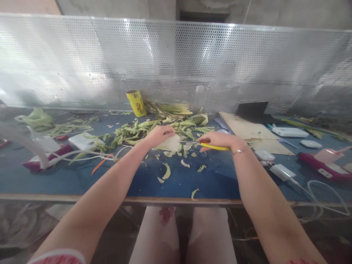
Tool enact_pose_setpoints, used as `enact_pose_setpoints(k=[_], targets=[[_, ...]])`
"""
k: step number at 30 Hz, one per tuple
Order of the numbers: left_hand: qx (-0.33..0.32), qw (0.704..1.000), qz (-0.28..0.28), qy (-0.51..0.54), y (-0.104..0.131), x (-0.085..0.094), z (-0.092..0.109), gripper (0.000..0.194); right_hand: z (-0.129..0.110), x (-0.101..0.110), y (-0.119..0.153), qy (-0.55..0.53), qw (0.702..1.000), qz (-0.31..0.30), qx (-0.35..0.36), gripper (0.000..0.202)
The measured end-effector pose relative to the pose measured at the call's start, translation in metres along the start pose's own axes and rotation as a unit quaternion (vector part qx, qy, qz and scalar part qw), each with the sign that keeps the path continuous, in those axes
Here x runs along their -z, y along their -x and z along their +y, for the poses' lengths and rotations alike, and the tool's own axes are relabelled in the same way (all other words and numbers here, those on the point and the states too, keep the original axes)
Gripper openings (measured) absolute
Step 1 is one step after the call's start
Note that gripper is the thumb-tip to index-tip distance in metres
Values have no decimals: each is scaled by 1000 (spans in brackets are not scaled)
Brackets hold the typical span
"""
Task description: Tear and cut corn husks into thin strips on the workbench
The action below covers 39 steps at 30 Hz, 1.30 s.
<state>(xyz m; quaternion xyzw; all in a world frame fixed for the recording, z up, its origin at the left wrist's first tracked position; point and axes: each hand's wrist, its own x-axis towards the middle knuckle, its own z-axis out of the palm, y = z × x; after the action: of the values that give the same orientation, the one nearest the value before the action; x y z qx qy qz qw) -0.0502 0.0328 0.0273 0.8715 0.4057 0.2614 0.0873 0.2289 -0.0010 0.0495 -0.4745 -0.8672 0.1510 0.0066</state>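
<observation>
My right hand is closed around yellow-handled scissors, whose blades point left over the pile. Just left of the blade tips is a pale, whitish leaf-like piece. My left hand has its fingers bent and pressed on this piece; what kind of plant it comes from is unclear. Behind and around both hands spreads a heap of green plant stems and leaves. Small pale cuttings lie scattered on the blue tabletop in front.
A yellow cardboard tube leans near the perforated metal screen. White devices and cables lie to the right, with a magenta box. At the left are a white box, an orange strip and more greenery.
</observation>
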Motion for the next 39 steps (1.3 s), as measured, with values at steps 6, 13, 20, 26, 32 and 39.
enact_pose_setpoints(k=[6,13,20,26,32,39], targets=[[15,1000,18,-9,1,3,2,26,-1,5,6,-32,999,5,-27,61],[17,998,28,-52,1,6,-6,26,-3,7,11,-43,998,-2,-40,65],[28,997,45,-56,2,10,-13,28,-11,9,15,-35,999,-2,-37,59],[22,996,66,-51,2,13,-18,23,-14,6,12,-1,999,-8,-31,58],[25,997,66,-43,2,12,-19,22,-18,2,7,-20,999,-11,-41,60],[23,998,56,-26,2,8,-18,23,-15,0,3,-28,999,-8,-46,62]])
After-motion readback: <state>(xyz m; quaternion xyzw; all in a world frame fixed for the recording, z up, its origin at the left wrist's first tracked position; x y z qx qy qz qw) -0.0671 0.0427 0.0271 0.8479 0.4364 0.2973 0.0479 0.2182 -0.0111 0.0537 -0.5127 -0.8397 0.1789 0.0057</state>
